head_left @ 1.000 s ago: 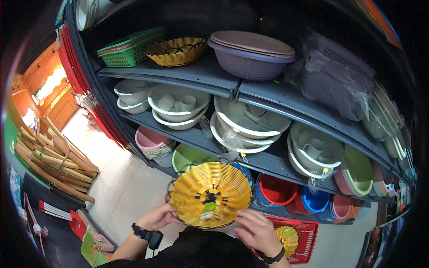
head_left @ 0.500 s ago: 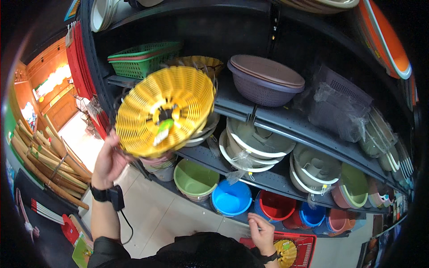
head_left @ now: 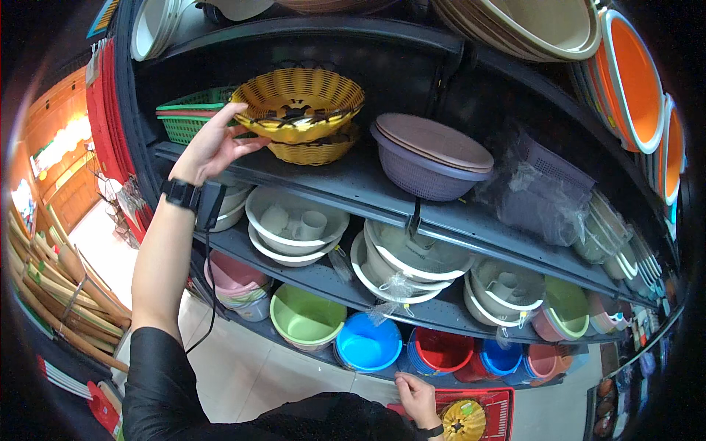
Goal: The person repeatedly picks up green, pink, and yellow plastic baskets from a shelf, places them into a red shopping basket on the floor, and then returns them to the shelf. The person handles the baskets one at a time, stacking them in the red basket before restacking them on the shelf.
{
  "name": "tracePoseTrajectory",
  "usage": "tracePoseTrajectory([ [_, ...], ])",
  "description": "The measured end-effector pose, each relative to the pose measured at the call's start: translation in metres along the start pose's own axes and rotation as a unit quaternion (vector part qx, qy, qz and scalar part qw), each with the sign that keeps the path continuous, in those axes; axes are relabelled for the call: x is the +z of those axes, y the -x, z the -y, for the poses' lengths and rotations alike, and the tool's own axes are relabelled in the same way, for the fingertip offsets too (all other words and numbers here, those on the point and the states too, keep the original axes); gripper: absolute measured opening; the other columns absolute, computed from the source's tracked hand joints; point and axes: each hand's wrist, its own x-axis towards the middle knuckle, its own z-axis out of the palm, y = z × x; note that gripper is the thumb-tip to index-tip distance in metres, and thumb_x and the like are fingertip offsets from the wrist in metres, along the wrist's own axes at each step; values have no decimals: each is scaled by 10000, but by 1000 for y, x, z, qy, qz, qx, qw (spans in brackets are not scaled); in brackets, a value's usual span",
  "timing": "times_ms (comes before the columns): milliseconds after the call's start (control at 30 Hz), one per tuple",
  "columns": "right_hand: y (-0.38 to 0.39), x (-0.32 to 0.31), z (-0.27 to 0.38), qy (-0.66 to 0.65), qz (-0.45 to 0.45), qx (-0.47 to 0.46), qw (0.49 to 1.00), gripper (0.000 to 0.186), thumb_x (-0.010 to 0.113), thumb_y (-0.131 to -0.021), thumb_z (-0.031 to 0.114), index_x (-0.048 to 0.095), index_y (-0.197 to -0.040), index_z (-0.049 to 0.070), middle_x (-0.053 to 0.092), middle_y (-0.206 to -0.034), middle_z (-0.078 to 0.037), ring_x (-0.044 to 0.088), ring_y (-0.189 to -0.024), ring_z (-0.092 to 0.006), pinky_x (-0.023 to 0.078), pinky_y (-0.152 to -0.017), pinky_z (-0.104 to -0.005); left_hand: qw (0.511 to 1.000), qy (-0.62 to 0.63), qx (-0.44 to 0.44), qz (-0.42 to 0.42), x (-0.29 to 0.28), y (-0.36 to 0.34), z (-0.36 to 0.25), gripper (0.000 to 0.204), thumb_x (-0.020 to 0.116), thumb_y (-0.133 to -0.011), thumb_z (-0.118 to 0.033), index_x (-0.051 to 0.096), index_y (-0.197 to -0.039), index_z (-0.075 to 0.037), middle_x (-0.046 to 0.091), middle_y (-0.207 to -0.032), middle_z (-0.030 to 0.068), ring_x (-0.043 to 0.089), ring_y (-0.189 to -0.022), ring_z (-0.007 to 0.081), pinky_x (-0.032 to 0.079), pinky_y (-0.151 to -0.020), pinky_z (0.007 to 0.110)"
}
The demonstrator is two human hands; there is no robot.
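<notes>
- Yellow basket (head_left: 298, 99) sits tilted on a second yellow basket (head_left: 315, 151) on the upper shelf (head_left: 353, 184), near its front edge.
- Left hand (head_left: 213, 143) touches the basket rim, fingers spread, not clamped.
- Risk: the uneven stack may slide forward off the shelf if nudged.
- Room: green crate (head_left: 187, 117) close on the left, purple bowl (head_left: 430, 158) on the right; little headroom under the shelf above.
- Right hand (head_left: 415, 397) is low, loosely open on a red crate (head_left: 485, 404).

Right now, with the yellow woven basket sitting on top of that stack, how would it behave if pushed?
The yellow basket looks like openwork plastic: probably light and slightly flexible. It sits tilted on another yellow basket, so it may slide or tip. The left hand touches its rim.
</notes>
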Motion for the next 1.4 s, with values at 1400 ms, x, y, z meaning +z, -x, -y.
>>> tracePoseTrajectory([
  [1400,-97,51,95,12,116,-158,981,207,653,-989,166,753,-1087,14,765,-1098,-164,753,-1009,-303,586,-884,-362,700,-667,219,-132,-38,-144,82,631,535,-1024,-470,486,-1484,-41,445,-1526,320,376,-1449,471,343,-1186,508],
])
